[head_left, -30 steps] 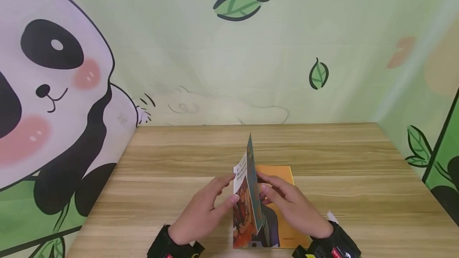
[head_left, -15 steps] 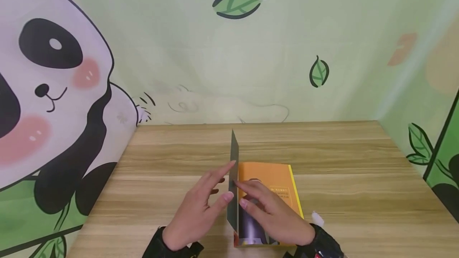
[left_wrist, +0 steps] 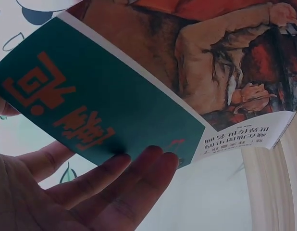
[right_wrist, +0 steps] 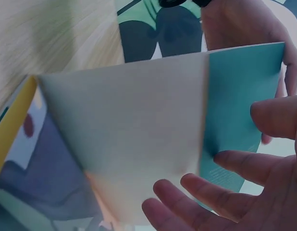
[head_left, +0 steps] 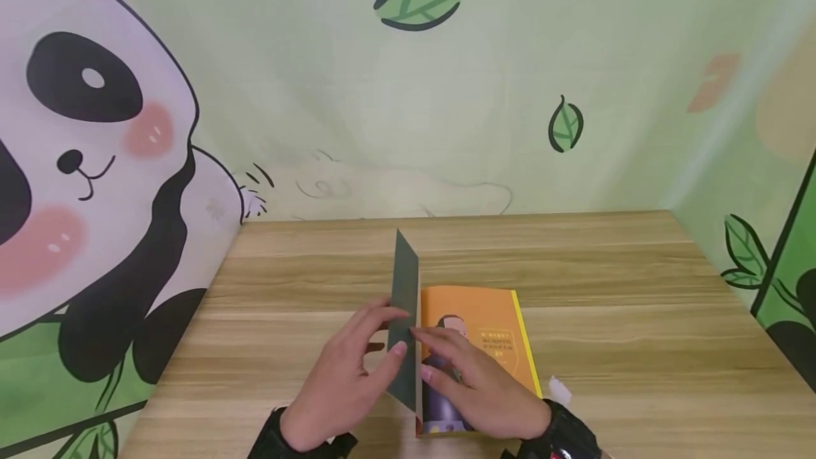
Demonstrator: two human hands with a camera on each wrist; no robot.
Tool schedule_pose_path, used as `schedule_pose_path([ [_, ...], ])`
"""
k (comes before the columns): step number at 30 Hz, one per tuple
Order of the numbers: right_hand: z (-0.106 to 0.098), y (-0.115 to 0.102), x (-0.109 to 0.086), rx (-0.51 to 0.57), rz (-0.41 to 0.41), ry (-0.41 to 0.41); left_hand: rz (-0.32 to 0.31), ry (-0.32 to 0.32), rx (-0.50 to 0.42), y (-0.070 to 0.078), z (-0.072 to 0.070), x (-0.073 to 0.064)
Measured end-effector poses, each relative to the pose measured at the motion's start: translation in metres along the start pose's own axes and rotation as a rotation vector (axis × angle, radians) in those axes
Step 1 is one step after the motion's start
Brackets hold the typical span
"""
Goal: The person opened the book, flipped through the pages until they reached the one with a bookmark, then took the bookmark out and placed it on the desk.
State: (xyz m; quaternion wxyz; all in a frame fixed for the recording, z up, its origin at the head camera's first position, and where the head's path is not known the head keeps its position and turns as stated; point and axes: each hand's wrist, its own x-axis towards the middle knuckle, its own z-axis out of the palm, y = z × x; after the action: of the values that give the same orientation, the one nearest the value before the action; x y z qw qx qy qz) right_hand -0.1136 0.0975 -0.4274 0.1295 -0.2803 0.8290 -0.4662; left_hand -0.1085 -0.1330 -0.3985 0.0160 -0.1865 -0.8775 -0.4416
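A paperback book (head_left: 472,303) lies on the table, its orange page with a printed figure facing up. Its front cover (left_wrist: 225,67) stands raised on the left, with a painting on the outside and a pale inner side (right_wrist: 134,125). From the cover's edge a dark teal flap (head_left: 403,303) folds out to the left. My left hand (head_left: 344,374) holds this flap, thumb and index on the inner face, other fingers on the outer face with orange characters. With fingers spread and fairly straight, my right hand (head_left: 484,388) touches the flap near its fold with the index fingertip.
The wooden table (head_left: 306,268) runs back to a pale green cloth backdrop (head_left: 319,91) printed with a panda and leaves. Black bands sit on both wrists, and a small white tab (head_left: 559,389) shows by the right one (head_left: 561,431).
The raised cover has swung left off the orange page, and its flap has unfolded further left. Both hands have shifted left with it.
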Motion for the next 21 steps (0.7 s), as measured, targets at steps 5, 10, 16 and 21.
schedule_pose_path([
  [5,0.001,0.005,-0.001,-0.007,0.069,-0.03,-0.046,-0.01,-0.009,-0.002,-0.006,-0.003],
  [10,0.003,0.013,-0.001,-0.026,0.108,-0.051,-0.077,-0.011,0.013,-0.005,-0.016,-0.006],
  [16,0.006,0.021,-0.001,-0.061,0.127,-0.058,-0.097,-0.007,0.094,-0.012,-0.029,-0.01],
  [21,0.007,0.026,-0.002,-0.074,0.147,-0.055,-0.098,0.007,0.169,-0.019,-0.038,-0.014],
])
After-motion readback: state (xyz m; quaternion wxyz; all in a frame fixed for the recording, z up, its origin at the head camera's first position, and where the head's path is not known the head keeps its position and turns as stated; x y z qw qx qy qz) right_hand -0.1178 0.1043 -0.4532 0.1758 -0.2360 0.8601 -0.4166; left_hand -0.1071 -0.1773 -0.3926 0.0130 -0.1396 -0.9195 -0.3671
